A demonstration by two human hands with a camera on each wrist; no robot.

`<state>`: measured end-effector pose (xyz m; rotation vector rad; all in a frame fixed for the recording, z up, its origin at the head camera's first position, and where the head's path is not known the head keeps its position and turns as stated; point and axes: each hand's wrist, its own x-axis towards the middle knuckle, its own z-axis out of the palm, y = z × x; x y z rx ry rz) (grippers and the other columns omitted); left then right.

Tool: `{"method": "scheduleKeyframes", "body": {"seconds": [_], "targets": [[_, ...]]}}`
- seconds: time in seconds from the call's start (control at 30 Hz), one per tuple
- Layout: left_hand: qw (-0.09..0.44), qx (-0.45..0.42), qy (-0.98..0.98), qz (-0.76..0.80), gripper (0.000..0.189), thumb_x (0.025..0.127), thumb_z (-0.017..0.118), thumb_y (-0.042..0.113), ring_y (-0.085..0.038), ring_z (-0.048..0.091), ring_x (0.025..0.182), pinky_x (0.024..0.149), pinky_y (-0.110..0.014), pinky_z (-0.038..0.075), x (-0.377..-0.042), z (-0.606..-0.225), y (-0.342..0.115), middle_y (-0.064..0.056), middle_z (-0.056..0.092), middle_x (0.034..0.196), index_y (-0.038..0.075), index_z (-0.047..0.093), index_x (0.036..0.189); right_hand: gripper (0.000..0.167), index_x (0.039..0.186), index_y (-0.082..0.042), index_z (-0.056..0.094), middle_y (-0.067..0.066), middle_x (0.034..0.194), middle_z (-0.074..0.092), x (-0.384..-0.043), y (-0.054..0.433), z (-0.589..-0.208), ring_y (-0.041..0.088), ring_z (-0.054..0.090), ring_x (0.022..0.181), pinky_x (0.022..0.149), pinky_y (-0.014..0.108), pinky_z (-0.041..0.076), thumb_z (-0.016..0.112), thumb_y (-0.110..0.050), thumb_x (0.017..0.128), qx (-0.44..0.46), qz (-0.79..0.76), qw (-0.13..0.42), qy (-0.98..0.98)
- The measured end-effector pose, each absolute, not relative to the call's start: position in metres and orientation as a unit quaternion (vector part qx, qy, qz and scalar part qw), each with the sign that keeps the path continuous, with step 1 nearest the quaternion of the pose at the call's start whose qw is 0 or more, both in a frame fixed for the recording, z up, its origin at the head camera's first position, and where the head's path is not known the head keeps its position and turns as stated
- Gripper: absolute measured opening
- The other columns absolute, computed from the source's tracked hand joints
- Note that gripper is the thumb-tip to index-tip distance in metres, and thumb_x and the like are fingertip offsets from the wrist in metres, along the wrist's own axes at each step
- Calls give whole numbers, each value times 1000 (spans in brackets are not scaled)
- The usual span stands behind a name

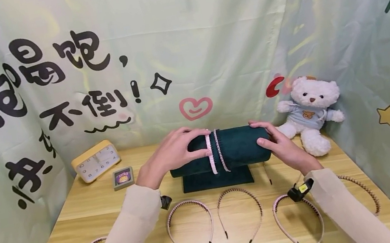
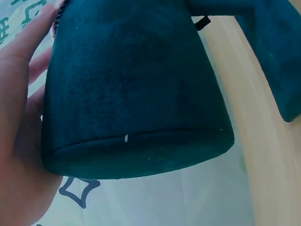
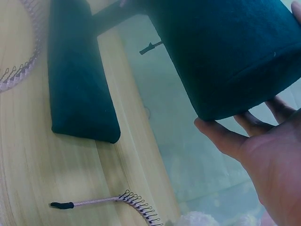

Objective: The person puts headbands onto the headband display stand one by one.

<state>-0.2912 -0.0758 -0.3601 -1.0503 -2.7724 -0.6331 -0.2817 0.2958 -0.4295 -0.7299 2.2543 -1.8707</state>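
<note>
A dark green velvet roll stand [image 1: 239, 146] stands upright near the back of the table. Around the middle of its roll sit a pale pink headband [image 1: 212, 163] and, just right of it, a thinner braided headband [image 1: 220, 153]. My left hand [image 1: 172, 149] reaches over the roll from the left, holding the pink headband between thumb in front and fingers on top. At the roll's right end, my right hand [image 1: 285, 149] grips the stand, thumb in front and fingers above. The right wrist view shows its fingertips [image 3: 216, 134] against the end's rim.
Along the table front lie several toothed headbands, one pink [image 1: 186, 203] and one braided [image 1: 236, 190] among them. A yellow clock [image 1: 96, 161] and a small framed picture [image 1: 123, 178] stand back left. A white teddy bear [image 1: 307, 113] leans at the back right, against hanging cloth.
</note>
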Motion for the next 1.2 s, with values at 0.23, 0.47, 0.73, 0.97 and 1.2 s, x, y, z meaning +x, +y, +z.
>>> {"method": "scheduleKeyframes", "body": {"seconds": [0.23, 0.47, 0.73, 0.97, 1.2], "targets": [[42, -335, -918, -209, 62, 99, 72, 63, -30, 57, 141, 120, -58, 45, -292, -358, -73, 0, 66, 151, 36, 62, 154, 50, 166, -15, 34, 12, 182, 12, -281, 295, -429, 32, 18, 164, 111, 13, 40, 48, -16, 118, -236, -615, 61, 750], [42, -340, -916, -208, 62, 100, 72, 61, -30, 57, 141, 120, -57, 46, -291, -357, -68, 1, 66, 152, 35, 61, 155, 50, 165, -15, 33, 12, 183, 12, -281, 295, -429, 34, 18, 164, 111, 13, 42, 48, -16, 118, -233, -617, 65, 749], [49, -353, -910, -213, 60, 100, 75, 58, -27, 57, 140, 120, -57, 45, -290, -359, -69, 4, 66, 152, 35, 62, 154, 50, 166, -14, 33, 15, 182, 11, -279, 294, -428, 36, 14, 164, 111, 12, 40, 47, -15, 118, -241, -620, 63, 744], [54, -348, -911, -216, 60, 100, 74, 58, -29, 57, 142, 123, -59, 42, -289, -359, -69, 4, 67, 151, 33, 63, 153, 50, 166, -14, 32, 14, 182, 10, -280, 294, -427, 14, 29, 156, 111, 14, 44, 47, -14, 118, -242, -622, 65, 742], [58, -352, -909, -217, 61, 100, 74, 58, -28, 56, 143, 123, -59, 42, -289, -359, -69, 7, 66, 153, 32, 62, 154, 51, 166, -15, 32, 12, 182, 11, -279, 294, -427, 31, 17, 164, 111, 13, 41, 47, -16, 118, -235, -621, 67, 745]]}}
